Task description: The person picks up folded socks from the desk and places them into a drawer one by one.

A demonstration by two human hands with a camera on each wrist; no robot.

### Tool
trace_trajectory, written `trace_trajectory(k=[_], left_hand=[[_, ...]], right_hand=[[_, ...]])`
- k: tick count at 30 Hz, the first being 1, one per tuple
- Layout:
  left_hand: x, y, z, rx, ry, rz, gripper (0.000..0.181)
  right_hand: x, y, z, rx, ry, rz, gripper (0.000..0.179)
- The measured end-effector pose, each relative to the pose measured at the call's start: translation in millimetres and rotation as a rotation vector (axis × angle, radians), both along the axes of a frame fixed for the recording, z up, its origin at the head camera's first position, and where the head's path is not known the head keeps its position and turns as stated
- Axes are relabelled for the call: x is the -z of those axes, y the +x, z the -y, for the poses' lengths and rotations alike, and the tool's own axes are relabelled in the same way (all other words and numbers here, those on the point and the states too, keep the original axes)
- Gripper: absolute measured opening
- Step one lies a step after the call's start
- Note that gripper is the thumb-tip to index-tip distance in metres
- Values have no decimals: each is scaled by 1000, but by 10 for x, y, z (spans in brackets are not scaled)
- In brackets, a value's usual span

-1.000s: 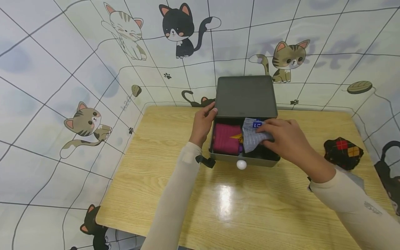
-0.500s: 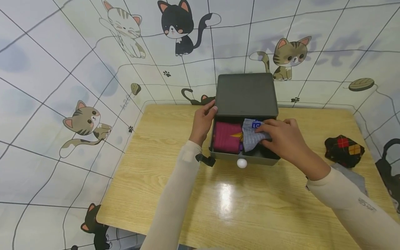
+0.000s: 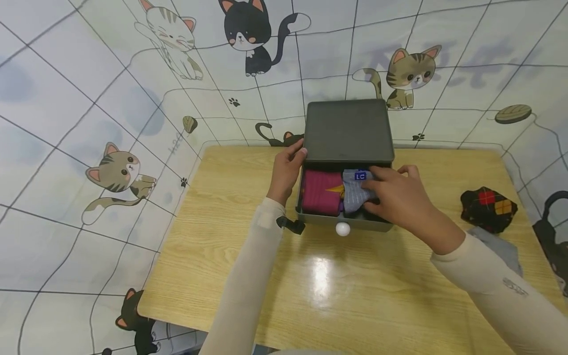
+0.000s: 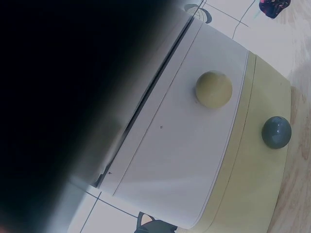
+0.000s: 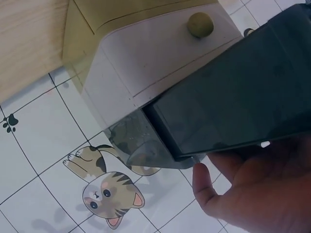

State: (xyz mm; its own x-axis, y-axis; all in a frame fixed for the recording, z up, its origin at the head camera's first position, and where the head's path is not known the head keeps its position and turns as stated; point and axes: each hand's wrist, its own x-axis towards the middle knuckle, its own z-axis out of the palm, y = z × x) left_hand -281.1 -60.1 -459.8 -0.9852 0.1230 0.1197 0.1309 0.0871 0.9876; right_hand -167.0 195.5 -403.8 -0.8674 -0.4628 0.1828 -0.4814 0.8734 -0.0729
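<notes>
An open drawer with a white knob holds a folded magenta ribbed sock in its left part. Beside that, my right hand pinches a grey-blue checked folded sock with a blue "LC" label. A yellow piece of cloth shows between the two. My left hand rests against the left side of the cabinet, under its dark top, fingers mostly straight. In the right wrist view the dark drawer wall hides part of the right fingers; much of the left wrist view is black.
On the wooden table, at the right, lie a black bundle with red and yellow diamonds and a grey cloth. Lower drawers, white and yellow, show from the left wrist. A cat-print wall covering stands behind.
My right hand has shifted slightly left with the grey-blue sock, which now lies closer beside the magenta one. My left hand stays at the cabinet's side. The head view has tilted slightly.
</notes>
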Motion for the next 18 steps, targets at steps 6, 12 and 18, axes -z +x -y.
trace_trajectory(k=[6,12,18], left_hand=[[-22,-4,1,5,14,11,43],[-13,-6,-5,13,31,27,43],[-9,-3,-4,-4,6,9,42]], right_hand=[[-38,48,-10,-10,21,78,49],[-105,146,-32,-29,-102,113,45],[-144,393,18,-65,-496,66,34]])
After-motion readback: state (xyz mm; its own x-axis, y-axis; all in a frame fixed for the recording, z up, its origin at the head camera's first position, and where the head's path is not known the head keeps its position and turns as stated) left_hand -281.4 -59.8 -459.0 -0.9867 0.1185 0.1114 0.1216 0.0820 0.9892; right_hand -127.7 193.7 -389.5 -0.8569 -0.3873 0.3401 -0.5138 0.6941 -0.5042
